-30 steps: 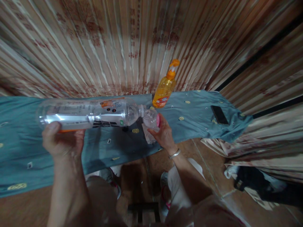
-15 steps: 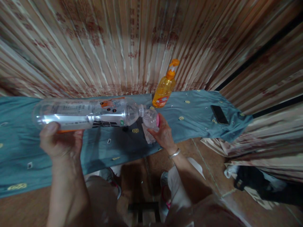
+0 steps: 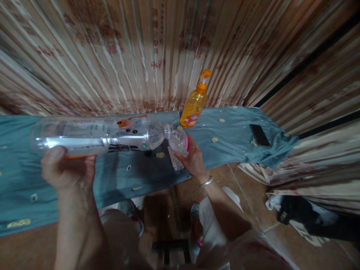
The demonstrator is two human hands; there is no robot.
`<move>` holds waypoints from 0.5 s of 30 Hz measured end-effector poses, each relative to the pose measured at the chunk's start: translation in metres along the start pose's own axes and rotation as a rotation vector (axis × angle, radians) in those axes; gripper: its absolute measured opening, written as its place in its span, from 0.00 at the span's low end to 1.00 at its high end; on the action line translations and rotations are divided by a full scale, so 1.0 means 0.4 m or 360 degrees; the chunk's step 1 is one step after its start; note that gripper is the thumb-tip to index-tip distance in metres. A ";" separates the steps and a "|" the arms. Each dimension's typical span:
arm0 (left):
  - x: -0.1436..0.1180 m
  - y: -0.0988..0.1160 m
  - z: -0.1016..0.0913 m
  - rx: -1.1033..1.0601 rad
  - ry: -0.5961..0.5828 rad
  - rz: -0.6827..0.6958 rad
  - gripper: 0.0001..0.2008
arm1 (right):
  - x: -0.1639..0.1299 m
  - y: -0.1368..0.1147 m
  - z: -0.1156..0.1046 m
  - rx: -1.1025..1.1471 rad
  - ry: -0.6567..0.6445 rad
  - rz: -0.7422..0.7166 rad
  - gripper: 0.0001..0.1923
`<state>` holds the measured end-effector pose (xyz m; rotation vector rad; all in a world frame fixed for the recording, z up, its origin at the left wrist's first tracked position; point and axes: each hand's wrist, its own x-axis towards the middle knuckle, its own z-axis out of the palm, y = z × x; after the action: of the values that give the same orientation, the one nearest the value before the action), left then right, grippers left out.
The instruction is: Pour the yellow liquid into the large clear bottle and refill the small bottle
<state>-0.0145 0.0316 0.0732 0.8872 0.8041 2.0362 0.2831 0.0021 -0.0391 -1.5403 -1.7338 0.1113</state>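
A large clear plastic bottle point(image 3: 128, 133) with a printed label lies sideways in the air above the cloth, its neck pointing right. My left hand point(image 3: 69, 167) is closed round its base end from below. My right hand point(image 3: 192, 157) grips a small clear bottle point(image 3: 177, 140) with a pink rim at its right end. The small bottle's left end meets the large bottle's mouth; whether liquid passes between them I cannot make out. Under my right hand a pale, crumpled piece point(image 3: 176, 161) lies on the cloth, partly hidden.
A pump bottle of orange liquid point(image 3: 194, 107) stands behind my right hand. Farther right a black phone point(image 3: 260, 135) lies on the teal patterned cloth point(image 3: 222, 150). Pleated curtains point(image 3: 135, 56) hang behind and to the right. A dark stool point(image 3: 170, 245) stands on the floor below.
The large bottle and my left hand have shifted slightly left. My right hand keeps its grip on the small bottle. The whole view has moved a little.
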 end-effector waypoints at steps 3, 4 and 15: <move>0.000 0.001 -0.001 -0.0008 -0.0014 -0.0003 0.27 | 0.000 -0.002 -0.001 0.0001 -0.0003 0.0012 0.46; -0.001 0.001 0.000 -0.0011 -0.0011 -0.0002 0.27 | 0.000 -0.003 -0.001 -0.0002 -0.0003 0.0014 0.46; -0.009 0.014 0.023 -0.0017 -0.0021 -0.0013 0.29 | 0.001 -0.005 0.000 -0.0024 -0.0005 -0.0006 0.48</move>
<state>-0.0075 0.0277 0.0817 0.8890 0.7883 2.0235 0.2816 0.0019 -0.0379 -1.5484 -1.7436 0.0989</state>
